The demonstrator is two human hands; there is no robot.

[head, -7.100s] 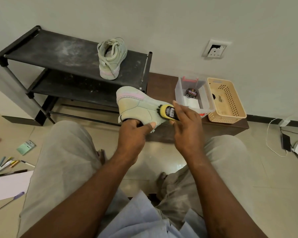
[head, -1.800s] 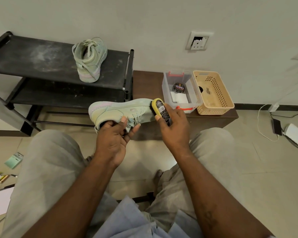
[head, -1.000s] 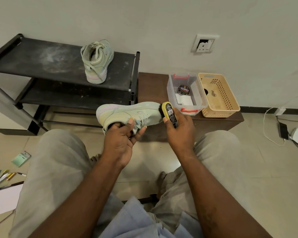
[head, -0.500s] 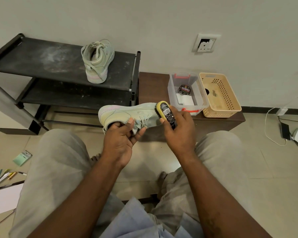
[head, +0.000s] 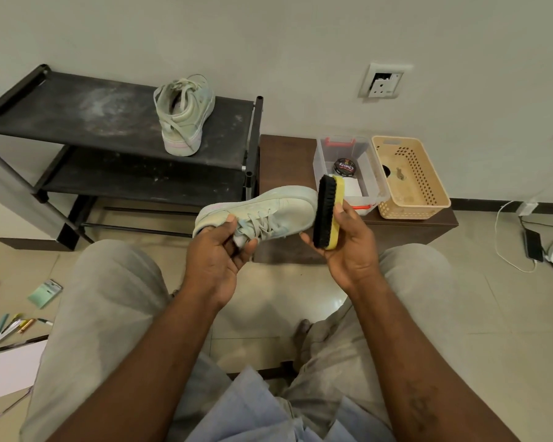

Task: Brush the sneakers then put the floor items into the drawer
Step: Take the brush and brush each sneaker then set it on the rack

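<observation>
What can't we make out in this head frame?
Drawer: none identifiable; cabinet front partly behind the held sneaker, left hand and right hand.
Sneaker opening: covered by the left hand.
Whether brush touches toe: unclear from this angle.
Left edge cuts paper and pens.
Item in basket: too small.

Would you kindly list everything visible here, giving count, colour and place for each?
held sneaker: 1, pale green, in left hand
shelf sneaker: 1, pale green, rack's top shelf
brush: 1, yellow and black, in right hand
rack: 1, black, by wall
cabinet: 1, brown, right of rack
clear box: 1, transparent, on cabinet
polish tin: 1, black, in clear box
basket: 1, beige, on cabinet
socket: 1, white, on wall
pens: several, mixed, floor left
paper: 1, white, floor left
packet: 1, green, floor left
left hand: 1, grips held sneaker
right hand: 1, grips brush
</observation>
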